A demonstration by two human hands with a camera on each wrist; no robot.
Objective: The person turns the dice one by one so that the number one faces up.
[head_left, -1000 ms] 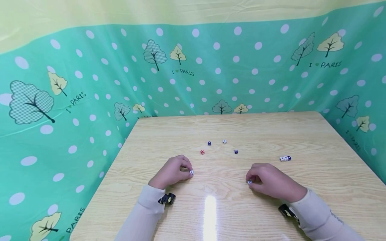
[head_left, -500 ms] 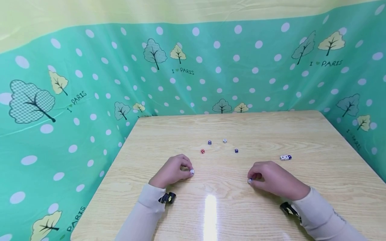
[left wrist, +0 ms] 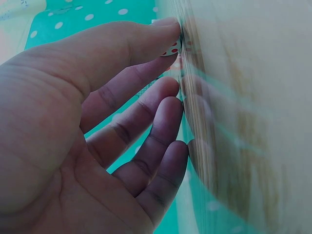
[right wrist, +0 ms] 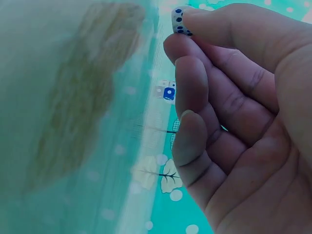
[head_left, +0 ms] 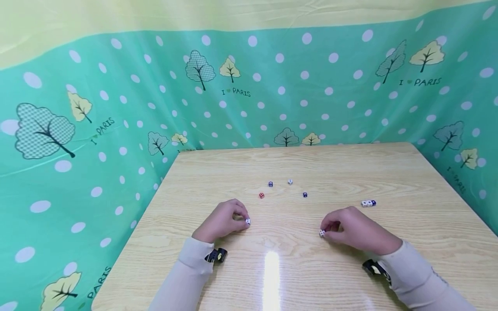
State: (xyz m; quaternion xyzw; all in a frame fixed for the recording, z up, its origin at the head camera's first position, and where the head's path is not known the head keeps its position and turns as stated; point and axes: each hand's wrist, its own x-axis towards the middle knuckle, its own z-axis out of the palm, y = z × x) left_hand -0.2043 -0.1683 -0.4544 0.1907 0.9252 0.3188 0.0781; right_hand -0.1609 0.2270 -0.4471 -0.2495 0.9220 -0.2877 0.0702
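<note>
Low over the left part of the wooden table (head_left: 218,172), my left hand (head_left: 223,222) pinches a white die (head_left: 247,221) between thumb and index finger. Red dots show on that die (left wrist: 171,50) in the left wrist view, though the thumb covers most of it. My right hand (head_left: 352,231) holds another white die (head_left: 322,233) by the fingertips, at or just above the tabletop. Its dots look blue on the die (right wrist: 178,22) in the right wrist view. The other fingers of both hands curve in loosely beneath.
Beyond the hands lie a red die (head_left: 261,195), a blue die (head_left: 270,184), a white die (head_left: 290,182) and a second blue die (head_left: 305,195). Farther right, two white dice (head_left: 366,203) and a blue die (head_left: 374,203) touch in a row. A patterned curtain (head_left: 256,95) surrounds the table.
The right hand has shifted very slightly, and the die between its fingertips shows a different face. My left hand stays in place with its die. The loose dice have not moved.
</note>
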